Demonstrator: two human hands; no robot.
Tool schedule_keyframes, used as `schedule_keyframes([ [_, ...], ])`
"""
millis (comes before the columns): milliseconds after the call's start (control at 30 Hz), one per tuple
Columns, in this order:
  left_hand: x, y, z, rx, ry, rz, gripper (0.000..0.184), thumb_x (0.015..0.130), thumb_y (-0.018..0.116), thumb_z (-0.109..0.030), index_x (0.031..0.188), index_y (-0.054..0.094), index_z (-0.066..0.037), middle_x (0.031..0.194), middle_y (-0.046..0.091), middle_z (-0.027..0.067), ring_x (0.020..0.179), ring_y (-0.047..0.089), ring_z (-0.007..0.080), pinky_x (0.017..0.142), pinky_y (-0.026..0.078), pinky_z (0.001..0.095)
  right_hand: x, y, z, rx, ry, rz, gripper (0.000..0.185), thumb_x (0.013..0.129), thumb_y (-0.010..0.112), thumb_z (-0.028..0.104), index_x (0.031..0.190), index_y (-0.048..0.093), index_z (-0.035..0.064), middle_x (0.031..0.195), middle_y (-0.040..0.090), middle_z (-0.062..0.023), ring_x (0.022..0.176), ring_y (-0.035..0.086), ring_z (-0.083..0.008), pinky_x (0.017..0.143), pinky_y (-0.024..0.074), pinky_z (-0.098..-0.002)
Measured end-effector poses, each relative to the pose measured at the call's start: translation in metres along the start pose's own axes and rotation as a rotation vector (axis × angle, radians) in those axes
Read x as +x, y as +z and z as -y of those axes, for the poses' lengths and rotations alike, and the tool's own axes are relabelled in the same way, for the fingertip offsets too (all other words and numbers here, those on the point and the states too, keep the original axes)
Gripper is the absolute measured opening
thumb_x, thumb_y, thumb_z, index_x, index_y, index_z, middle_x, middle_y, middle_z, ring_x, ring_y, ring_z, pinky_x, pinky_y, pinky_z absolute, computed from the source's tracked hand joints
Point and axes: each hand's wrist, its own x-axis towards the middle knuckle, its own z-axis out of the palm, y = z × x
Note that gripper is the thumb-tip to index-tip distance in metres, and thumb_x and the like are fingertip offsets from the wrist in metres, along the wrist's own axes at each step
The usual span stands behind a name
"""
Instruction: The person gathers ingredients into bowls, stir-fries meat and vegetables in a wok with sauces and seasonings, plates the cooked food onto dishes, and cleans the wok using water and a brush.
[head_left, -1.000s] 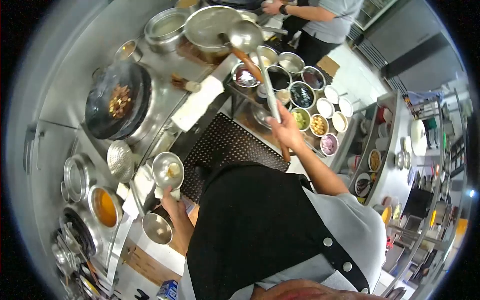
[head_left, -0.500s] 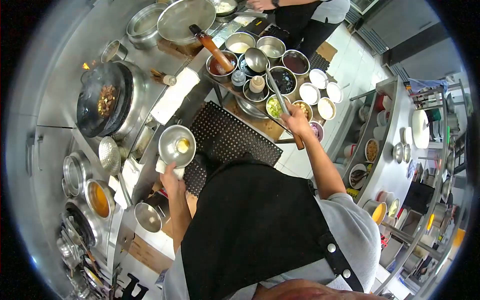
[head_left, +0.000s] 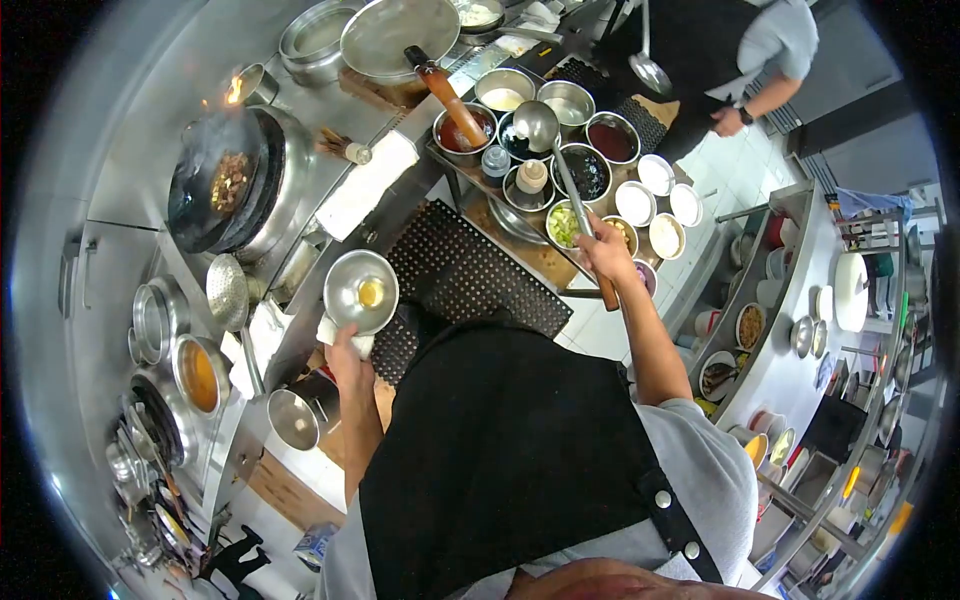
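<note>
My left hand [head_left: 347, 368] is closed, with a folded white cloth [head_left: 358, 347], around the near edge of a steel bowl [head_left: 347, 277]. A small yellow portion, which I cannot identify, lies in the bowl. My right hand [head_left: 606, 250] grips the wooden end of a long ladle [head_left: 538, 127]. The ladle's head is over the seasoning pots, next to a pot of dark sauce [head_left: 585, 168]. Below its handle is a pot of chopped green vegetable [head_left: 562, 226]. At the left, a smoking wok [head_left: 190, 205] contains browned pieces [head_left: 230, 182].
A flame [head_left: 234, 92] rises behind the wok. A skimmer [head_left: 228, 290] and a pot of orange liquid [head_left: 200, 375] sit on the left range. A co-worker [head_left: 690, 60] stands beyond the pots, near a hanging metal ladle [head_left: 650, 73]. A perforated black mat [head_left: 450, 260] covers the floor.
The view has shifted slightly, with the range and pots now farther right. More of the co-worker shows, and another ladle has come into view beside them. Both my hands keep their holds.
</note>
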Motion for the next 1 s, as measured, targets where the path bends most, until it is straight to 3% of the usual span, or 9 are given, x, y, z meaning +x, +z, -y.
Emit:
schedule_keyframes([
  [67, 0.006, -0.002, 0.001, -0.022, -0.009, 0.02, 0.048, 0.086, 0.062, 0.0, 0.134, 0.057, 0.004, 0.121, 0.067, 0.0124, 0.105, 0.068, 0.0256, 0.09, 0.056, 0.0384, -0.007, -0.002, 0.015, 0.181, 0.022, 0.066, 0.051, 0.093, 0.065, 0.012, 0.142, 0.056, 0.0, 0.062, 0.054, 0.0013, 0.049, 0.05, -0.0093, 0.047, 0.0384, -0.0276],
  [100, 0.008, -0.003, 0.002, 0.0, -0.009, 0.018, 0.049, 0.086, 0.062, 0.0, 0.134, 0.057, 0.004, 0.121, 0.066, 0.0126, 0.106, 0.068, 0.026, 0.091, 0.056, 0.0385, -0.004, -0.002, 0.013, 0.234, 0.01, 0.093, 0.06, 0.094, 0.06, 0.006, 0.153, 0.048, 0.0078, 0.06, 0.052, 0.0021, 0.044, 0.047, -0.0096, 0.042, 0.0373, -0.0262],
  [200, 0.022, -0.008, 0.005, 0.018, -0.018, 0.034, 0.05, 0.086, 0.062, 0.001, 0.135, 0.056, 0.004, 0.122, 0.066, 0.013, 0.107, 0.067, 0.0267, 0.094, 0.055, 0.0391, -0.006, -0.003, 0.013, 0.251, 0.02, 0.077, 0.061, 0.093, 0.061, 0.007, 0.153, 0.048, 0.0079, 0.06, 0.052, 0.002, 0.044, 0.047, -0.0096, 0.042, 0.038, -0.0262],
  [333, 0.03, -0.001, 0.005, 0.004, -0.022, 0.024, 0.055, 0.086, 0.062, 0.001, 0.14, 0.052, 0.004, 0.126, 0.065, 0.0131, 0.11, 0.067, 0.0273, 0.095, 0.055, 0.0403, -0.005, 0.004, 0.017, 0.078, 0.043, 0.006, 0.061, 0.093, 0.062, 0.008, 0.153, 0.048, 0.0078, 0.06, 0.052, 0.0026, 0.044, 0.047, -0.0093, 0.043, 0.0385, -0.0258],
  [400, 0.029, 0.0, -0.001, -0.002, -0.017, 0.037, 0.056, 0.086, 0.062, 0.0, 0.14, 0.052, 0.003, 0.127, 0.065, 0.013, 0.111, 0.067, 0.0272, 0.096, 0.054, 0.0402, -0.003, 0.012, 0.021, -0.005, 0.055, -0.012, 0.047, 0.095, 0.064, 0.013, 0.14, 0.057, 0.0002, 0.064, 0.057, 0.0009, 0.049, 0.05, -0.0091, 0.047, 0.0396, -0.0283],
  [567, 0.023, 0.001, -0.011, -0.024, -0.01, 0.065, 0.057, 0.085, 0.062, 0.0, 0.141, 0.051, 0.001, 0.127, 0.065, 0.0126, 0.111, 0.067, 0.0271, 0.097, 0.054, 0.0396, 0.008, 0.015, 0.0, 0.012, 0.069, 0.006, 0.055, 0.094, 0.065, 0.011, 0.146, 0.052, -0.0001, 0.064, 0.056, 0.0016, 0.049, 0.049, -0.0087, 0.047, 0.0395, -0.0276],
  [667, 0.022, -0.006, -0.011, -0.026, 0.035, 0.073, 0.057, 0.085, 0.062, 0.0, 0.141, 0.052, 0.001, 0.126, 0.065, 0.0123, 0.111, 0.067, 0.0273, 0.097, 0.053, 0.0392, -0.005, 0.022, 0.008, 0.137, 0.066, -0.092, 0.058, 0.094, 0.066, 0.01, 0.149, 0.05, 0.0, 0.063, 0.055, 0.0018, 0.048, 0.049, -0.0087, 0.046, 0.0392, -0.0273],
  [1000, 0.028, -0.016, 0.001, -0.05, 0.002, 0.074, 0.051, 0.084, 0.065, 0.001, 0.135, 0.056, 0.001, 0.123, 0.066, 0.0109, 0.108, 0.068, 0.0257, 0.093, 0.056, 0.0396, -0.024, 0.009, 0.036, 0.246, 0.013, -0.027, 0.059, 0.096, 0.065, 0.007, 0.152, 0.048, 0.0065, 0.069, 0.055, 0.0001, 0.048, 0.051, -0.0095, 0.044, 0.0398, -0.025],
])
